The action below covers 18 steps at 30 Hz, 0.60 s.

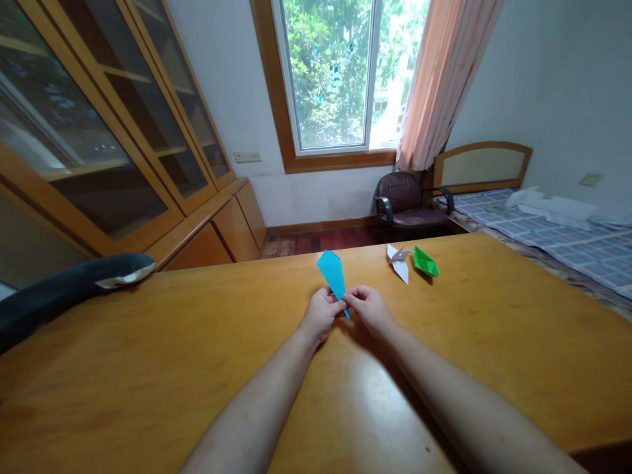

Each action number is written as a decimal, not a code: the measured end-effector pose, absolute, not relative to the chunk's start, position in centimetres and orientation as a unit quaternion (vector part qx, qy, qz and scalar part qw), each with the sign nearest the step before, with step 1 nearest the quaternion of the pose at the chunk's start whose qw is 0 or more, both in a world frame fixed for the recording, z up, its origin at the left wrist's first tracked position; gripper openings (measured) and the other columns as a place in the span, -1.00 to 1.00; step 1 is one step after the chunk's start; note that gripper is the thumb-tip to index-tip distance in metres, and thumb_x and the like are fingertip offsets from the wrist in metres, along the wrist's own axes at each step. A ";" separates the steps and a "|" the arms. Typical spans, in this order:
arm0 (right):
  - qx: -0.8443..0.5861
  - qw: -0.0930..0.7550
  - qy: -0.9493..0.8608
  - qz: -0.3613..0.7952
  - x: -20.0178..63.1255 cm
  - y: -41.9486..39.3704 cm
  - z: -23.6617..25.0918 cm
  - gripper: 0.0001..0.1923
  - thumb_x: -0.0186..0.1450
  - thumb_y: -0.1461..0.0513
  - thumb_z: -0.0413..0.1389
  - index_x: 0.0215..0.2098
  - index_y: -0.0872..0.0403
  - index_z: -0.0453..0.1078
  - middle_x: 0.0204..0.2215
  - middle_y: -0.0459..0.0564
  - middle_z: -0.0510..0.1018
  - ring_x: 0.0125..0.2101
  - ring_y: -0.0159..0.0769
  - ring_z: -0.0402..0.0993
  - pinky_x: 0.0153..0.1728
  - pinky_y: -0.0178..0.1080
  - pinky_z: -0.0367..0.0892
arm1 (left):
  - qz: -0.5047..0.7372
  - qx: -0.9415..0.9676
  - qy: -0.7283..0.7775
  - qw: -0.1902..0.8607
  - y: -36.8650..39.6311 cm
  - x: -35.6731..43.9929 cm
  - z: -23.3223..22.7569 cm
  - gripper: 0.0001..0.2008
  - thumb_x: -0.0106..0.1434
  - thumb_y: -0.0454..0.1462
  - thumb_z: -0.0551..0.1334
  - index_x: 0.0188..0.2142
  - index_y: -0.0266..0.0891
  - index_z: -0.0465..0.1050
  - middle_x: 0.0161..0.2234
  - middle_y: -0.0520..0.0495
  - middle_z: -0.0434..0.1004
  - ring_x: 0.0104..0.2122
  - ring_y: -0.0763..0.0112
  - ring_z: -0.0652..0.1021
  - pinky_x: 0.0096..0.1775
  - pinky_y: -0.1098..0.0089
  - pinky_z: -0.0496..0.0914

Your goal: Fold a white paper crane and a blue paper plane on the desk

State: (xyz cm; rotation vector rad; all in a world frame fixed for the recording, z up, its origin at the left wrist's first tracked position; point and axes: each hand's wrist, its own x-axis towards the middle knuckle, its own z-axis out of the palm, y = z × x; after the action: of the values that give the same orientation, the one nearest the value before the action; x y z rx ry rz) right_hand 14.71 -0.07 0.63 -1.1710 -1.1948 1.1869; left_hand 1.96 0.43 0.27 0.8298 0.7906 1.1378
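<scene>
A blue folded paper (332, 270), kite-shaped with a long narrow point toward me, is held up over the wooden table (197, 368). My left hand (322, 312) pinches its left edge near the narrow end. On the other side, my right hand (368, 306) grips the same narrow part between thumb and fingers. The two hands nearly meet at the paper, and some fingertips are hidden. To the right of them lie a white paper crane (397, 263) and a green paper boat (425, 263), side by side.
A dark curved object with a white patch (74, 289) rests at the table's left edge. Beyond the table stand a glass-door cabinet (162, 197), a brown armchair (407, 201) and a bed with a checked cover (557, 230). The window (330, 72) is straight ahead.
</scene>
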 end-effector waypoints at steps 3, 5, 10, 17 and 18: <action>-0.484 0.512 -0.467 0.534 14.6 -0.3 0.6 -0.77 -0.06 0.11 0.24 -0.64 0.09 0.37 -0.70 -0.15 0.40 -0.62 -0.43 0.24 -0.54 -0.32 0.19 | 0.498 0.386 0.346 0.695 0.2 2.1 0.3 -0.49 -0.25 -0.31 0.53 -0.31 -0.34 0.38 -0.44 -0.05 0.59 -0.47 0.42 0.55 -0.36 0.43 0.41; -0.480 0.511 -0.445 0.558 14.5 -0.4 0.6 -0.78 -0.09 0.13 0.24 -0.67 0.09 0.34 -0.72 -0.17 0.38 -0.64 -0.45 0.21 -0.57 -0.34 0.15 | 0.491 0.396 0.345 0.695 0.1 2.2 0.3 -0.50 -0.25 -0.32 0.53 -0.31 -0.34 0.38 -0.44 -0.05 0.58 -0.47 0.42 0.55 -0.36 0.43 0.41; -0.459 0.514 -0.376 0.619 14.3 -0.5 0.2 -0.80 -0.13 0.17 0.24 -0.64 0.10 0.33 -0.68 -0.13 0.43 -0.64 -0.45 0.25 -0.57 -0.35 0.15 | 0.467 0.420 0.350 0.695 -0.1 2.3 0.1 -0.52 -0.25 -0.32 0.52 -0.31 -0.34 0.40 -0.44 -0.05 0.58 -0.46 0.41 0.55 -0.33 0.42 0.40; -0.463 0.534 -0.355 0.612 14.3 -0.1 -0.5 -0.72 -0.18 0.15 0.29 -0.66 0.08 0.28 -0.70 -0.15 0.41 -0.64 -0.44 0.28 -0.58 -0.35 0.15 | 0.451 0.424 0.367 0.694 -0.3 2.3 -0.1 -0.54 -0.25 -0.34 0.50 -0.32 -0.33 0.42 -0.47 0.01 0.54 -0.50 0.48 0.51 -0.38 0.47 0.37; -0.462 0.534 -0.356 0.613 14.3 -0.1 -0.6 -0.72 -0.17 0.14 0.29 -0.65 0.08 0.30 -0.69 -0.14 0.43 -0.63 -0.43 0.29 -0.57 -0.35 0.16 | 0.448 0.427 0.371 0.692 -0.3 2.3 -0.2 -0.55 -0.24 -0.34 0.49 -0.32 -0.33 0.42 -0.48 0.02 0.53 -0.52 0.50 0.50 -0.41 0.49 0.35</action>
State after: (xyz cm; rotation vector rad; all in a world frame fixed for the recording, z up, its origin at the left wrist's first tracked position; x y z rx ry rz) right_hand 14.25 -0.08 -0.58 -1.1001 -0.8487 1.4608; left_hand 2.28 -0.31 -0.18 0.9534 0.8293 1.0005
